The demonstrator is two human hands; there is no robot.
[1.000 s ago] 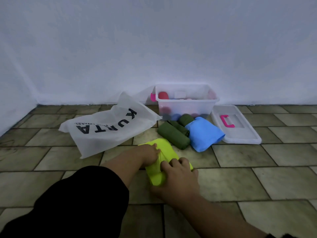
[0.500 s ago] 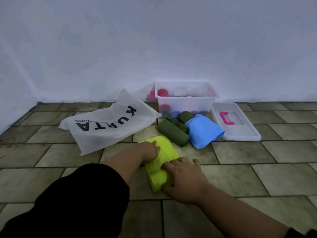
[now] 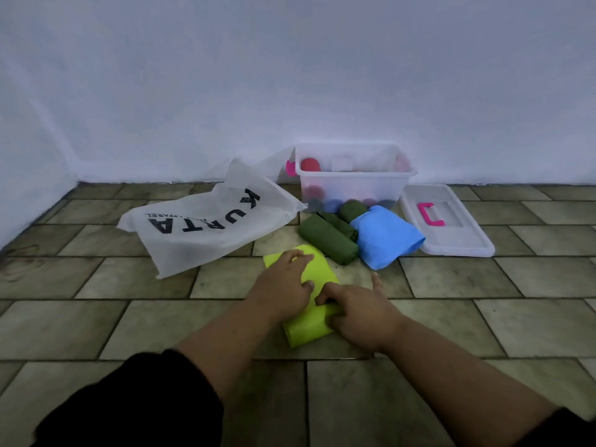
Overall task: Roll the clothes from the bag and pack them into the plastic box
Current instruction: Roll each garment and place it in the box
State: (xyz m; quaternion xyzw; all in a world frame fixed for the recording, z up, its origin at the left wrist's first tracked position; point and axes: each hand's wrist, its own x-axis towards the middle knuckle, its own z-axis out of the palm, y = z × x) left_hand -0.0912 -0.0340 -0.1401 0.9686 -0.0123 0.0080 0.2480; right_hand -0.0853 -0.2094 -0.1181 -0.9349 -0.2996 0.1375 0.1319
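A yellow-green cloth (image 3: 318, 267), partly rolled, lies on the tiled floor in front of me. My left hand (image 3: 283, 282) presses flat on its far left part with the fingers spread. My right hand (image 3: 358, 312) sits at its near right side, fingers curled onto the rolled edge and one finger sticking up. Beyond the cloth lie dark green rolled clothes (image 3: 325, 235) and a blue bundle (image 3: 385, 238). The clear plastic box (image 3: 354, 173) stands against the wall and holds several rolled items. The white "KURTA" bag (image 3: 206, 227) lies flat to the left.
The box's clear lid (image 3: 451, 233), with a pink handle (image 3: 430, 214), lies on the floor right of the box. A white wall runs behind everything and meets a second wall at the left. Bare floor tiles (image 3: 483, 317) spread to my right and near left.
My left hand has moved from gripping the cloth's left edge to lying flat on top of it. My right hand has slid nearer along the roll's right side.
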